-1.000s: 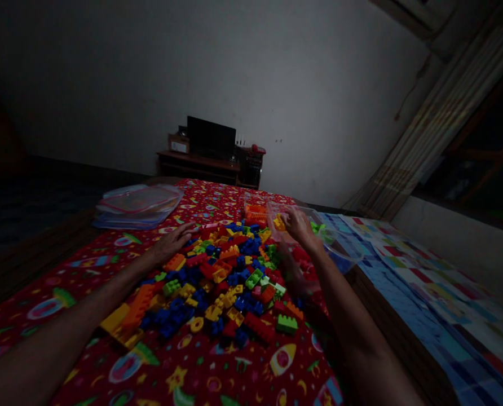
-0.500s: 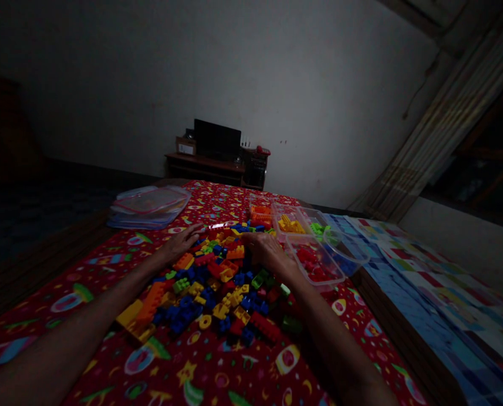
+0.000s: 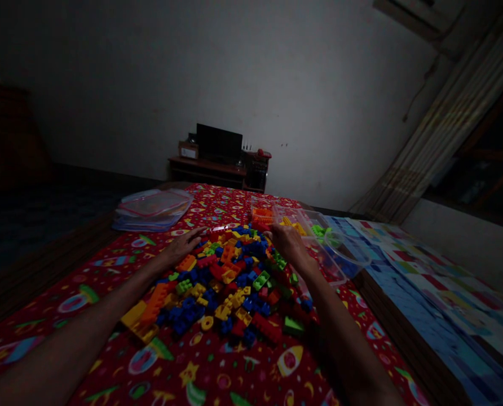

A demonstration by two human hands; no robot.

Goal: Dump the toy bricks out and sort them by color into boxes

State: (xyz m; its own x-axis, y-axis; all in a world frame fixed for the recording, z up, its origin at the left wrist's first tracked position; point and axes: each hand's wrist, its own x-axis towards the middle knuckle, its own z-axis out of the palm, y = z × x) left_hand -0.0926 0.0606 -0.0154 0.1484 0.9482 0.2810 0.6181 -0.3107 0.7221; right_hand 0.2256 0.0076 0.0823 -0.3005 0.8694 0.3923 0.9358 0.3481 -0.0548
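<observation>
A heap of small plastic building bricks (image 3: 230, 282) in blue, yellow, red, orange and green lies on a red patterned cloth (image 3: 217, 378). My left hand (image 3: 182, 246) rests flat at the heap's far left edge, fingers stretched out. At the heap's far right edge my right hand (image 3: 288, 242) has its fingers curled over the bricks; what they hold is hidden. Just right of that hand stand clear plastic tubs (image 3: 338, 254) with bricks sorted by colour: orange, yellow, green and red.
A stack of clear plastic lids (image 3: 152, 210) lies at the far left of the cloth. A blue chequered mat (image 3: 424, 299) runs along the right. A low cabinet with a dark screen (image 3: 218, 158) stands against the far wall.
My right hand went from the tubs down to the middle of the heap, then back to the heap's far right edge. My left hand stayed in place. The view shifted slightly.
</observation>
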